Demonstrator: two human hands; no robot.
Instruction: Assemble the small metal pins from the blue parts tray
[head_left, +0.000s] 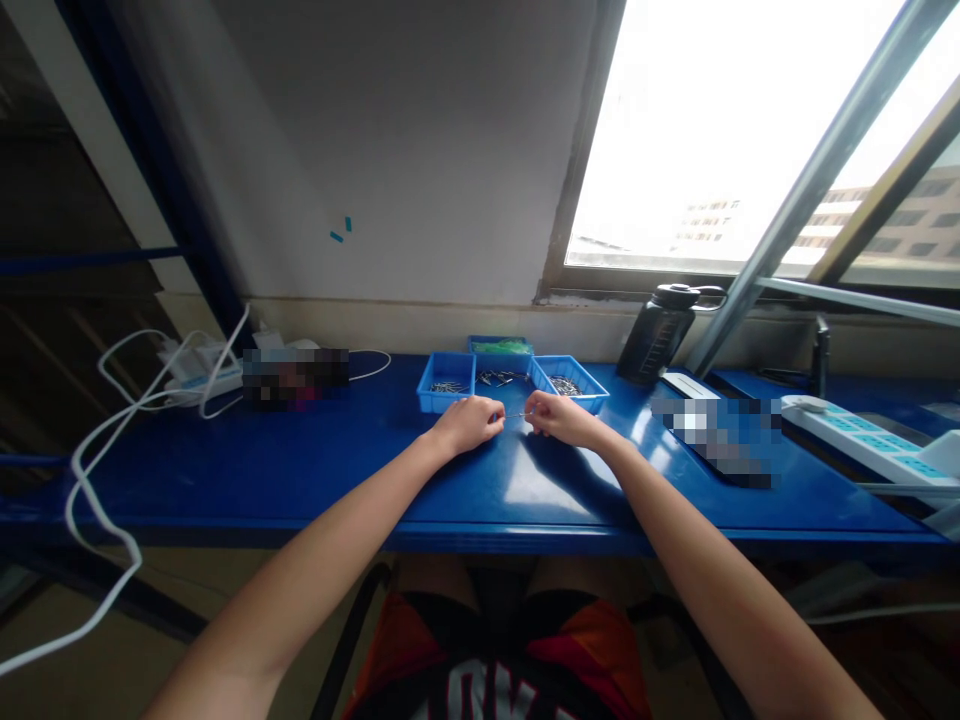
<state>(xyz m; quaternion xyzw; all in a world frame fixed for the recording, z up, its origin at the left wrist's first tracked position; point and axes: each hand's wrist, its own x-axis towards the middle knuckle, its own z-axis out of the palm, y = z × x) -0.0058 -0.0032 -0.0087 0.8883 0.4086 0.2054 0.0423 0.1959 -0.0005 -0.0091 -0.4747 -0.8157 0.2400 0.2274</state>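
Over the blue table (300, 480), my left hand (472, 424) and my right hand (561, 417) are a short gap apart. Both hands are closed in a pinch. A thin, shiny metal piece (516, 414) spans the gap, one end in each hand; its exact kind is too small to make out. Just beyond my left hand is a blue bin (442, 404) with small metal parts in it. Another blue bin (592, 400) with small metal parts is behind my right hand. Between them lie loose dark metal parts (495, 378).
Behind the bins sits a blue tray with green material (501, 347). A black bottle (657, 335) stands to the right near the window. White power strips are at the right (862, 435) and left (206, 380), with white cables (82, 490) looping off the left side.
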